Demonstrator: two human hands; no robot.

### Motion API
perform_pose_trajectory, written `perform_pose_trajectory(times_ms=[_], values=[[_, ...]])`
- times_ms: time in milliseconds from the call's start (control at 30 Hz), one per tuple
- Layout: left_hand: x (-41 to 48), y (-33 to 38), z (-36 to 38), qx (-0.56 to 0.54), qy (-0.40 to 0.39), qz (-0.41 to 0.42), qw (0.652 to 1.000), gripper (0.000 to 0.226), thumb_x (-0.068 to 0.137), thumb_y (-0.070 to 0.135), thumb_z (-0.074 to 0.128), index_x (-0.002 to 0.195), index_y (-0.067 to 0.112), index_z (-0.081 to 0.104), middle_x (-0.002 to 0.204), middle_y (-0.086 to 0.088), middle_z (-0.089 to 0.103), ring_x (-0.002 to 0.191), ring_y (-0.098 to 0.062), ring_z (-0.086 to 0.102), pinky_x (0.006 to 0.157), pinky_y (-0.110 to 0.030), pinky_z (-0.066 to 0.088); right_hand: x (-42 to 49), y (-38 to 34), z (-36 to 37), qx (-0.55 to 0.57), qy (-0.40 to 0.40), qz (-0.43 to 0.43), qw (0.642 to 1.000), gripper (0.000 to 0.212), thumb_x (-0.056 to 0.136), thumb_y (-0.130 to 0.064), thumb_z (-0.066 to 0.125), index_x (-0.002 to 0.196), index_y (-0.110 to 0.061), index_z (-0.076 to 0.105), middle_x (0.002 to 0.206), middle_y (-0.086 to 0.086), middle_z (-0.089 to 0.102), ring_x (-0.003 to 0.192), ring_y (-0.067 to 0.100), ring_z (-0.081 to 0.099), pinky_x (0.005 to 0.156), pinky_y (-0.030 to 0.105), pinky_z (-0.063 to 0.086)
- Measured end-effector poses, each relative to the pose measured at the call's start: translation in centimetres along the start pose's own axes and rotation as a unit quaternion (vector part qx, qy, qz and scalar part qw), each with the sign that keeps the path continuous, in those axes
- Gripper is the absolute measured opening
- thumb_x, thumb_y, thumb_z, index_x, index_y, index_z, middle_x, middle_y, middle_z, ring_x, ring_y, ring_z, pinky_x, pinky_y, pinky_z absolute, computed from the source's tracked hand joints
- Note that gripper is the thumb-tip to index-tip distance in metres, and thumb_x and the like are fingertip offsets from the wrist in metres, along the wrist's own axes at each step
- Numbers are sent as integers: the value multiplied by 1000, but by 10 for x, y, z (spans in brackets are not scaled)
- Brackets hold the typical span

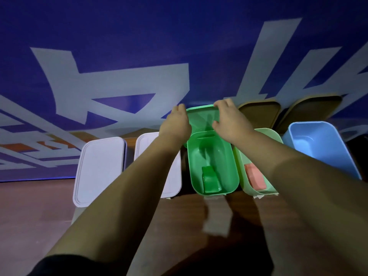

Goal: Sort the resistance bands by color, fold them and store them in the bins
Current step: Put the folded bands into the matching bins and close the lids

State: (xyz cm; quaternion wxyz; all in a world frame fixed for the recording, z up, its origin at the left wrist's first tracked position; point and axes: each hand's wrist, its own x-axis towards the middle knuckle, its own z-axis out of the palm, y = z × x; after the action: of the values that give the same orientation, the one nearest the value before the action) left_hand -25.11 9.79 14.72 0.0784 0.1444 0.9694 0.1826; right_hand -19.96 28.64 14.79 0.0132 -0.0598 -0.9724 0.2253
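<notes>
A green bin stands in the middle of a row on the brown table, with a folded green band lying inside near its front. Behind it a green lid leans up against the blue wall. My left hand grips the lid's left edge. My right hand grips its top right edge, fingers curled over the rim. To the right, a pale green bin holds a folded pink band.
Two white lidded bins stand left of the green one. A blue open bin stands at the right. Two tan lids lean on the wall behind. The brown table runs toward me.
</notes>
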Motion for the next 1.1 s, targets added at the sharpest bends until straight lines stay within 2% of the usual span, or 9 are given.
perform_pose_trajectory(times_ms=[67,167,333,467,567,700,800,933,1100], values=[[9,5,6,3,0,-14,1000,40,98,5,57,137,6,47,142,-20,50,121,-43,59,101,-52,50,7,10,-1,14,-38,5,999,60,98,-15,70,152,-12,44,147,12,47,119,35,61,97,45,54],[16,8,12,0,21,-29,999,35,102,11,59,137,5,53,140,-21,49,114,-44,62,102,-49,49,13,20,-3,25,-52,-4,998,66,98,-9,68,158,-12,40,150,13,46,124,34,60,100,43,52],[9,13,16,-21,34,-43,998,30,108,21,58,134,11,67,134,-17,52,105,-38,66,104,-44,51,13,38,3,12,-43,-10,999,52,104,-15,64,154,-16,53,132,11,46,106,31,62,94,36,52],[-8,20,17,-34,50,-38,997,27,108,24,59,131,12,68,135,-15,52,101,-32,65,102,-43,52,1,44,5,28,-20,-27,999,26,107,-18,60,131,-12,70,114,7,45,94,30,61,84,36,53],[-22,26,11,-63,88,-40,993,25,106,23,63,126,10,70,133,-13,52,93,-27,61,97,-37,51,-12,41,-3,39,4,-42,998,25,107,-18,59,129,-14,70,119,6,53,96,27,62,86,40,56],[-61,30,10,-84,118,-16,989,26,100,22,73,122,9,75,127,-10,57,97,-29,65,91,-29,47,-48,41,-13,64,36,-60,996,29,104,-22,62,131,-16,70,123,3,57,99,24,63,91,38,55],[-100,29,23,-96,115,-2,989,24,97,27,75,118,16,78,124,-4,60,102,-25,66,95,-34,55,-85,51,-10,68,35,-79,994,30,103,-25,65,130,-14,70,127,2,58,97,21,64,92,38,55],[-145,21,51,-24,81,16,996,23,97,34,70,115,22,77,125,0,60,101,-23,64,79,-30,49,-133,65,10,36,7,-90,995,31,102,-25,68,131,-16,69,128,-4,55,106,18,63,96,38,56],[-166,11,83,97,44,110,988,13,89,20,68,99,12,68,110,-7,66,95,-33,61,72,-39,50,-163,71,28,-53,-25,-109,992,24,101,-25,67,124,-20,68,140,-1,53,125,27,57,100,42,53]])
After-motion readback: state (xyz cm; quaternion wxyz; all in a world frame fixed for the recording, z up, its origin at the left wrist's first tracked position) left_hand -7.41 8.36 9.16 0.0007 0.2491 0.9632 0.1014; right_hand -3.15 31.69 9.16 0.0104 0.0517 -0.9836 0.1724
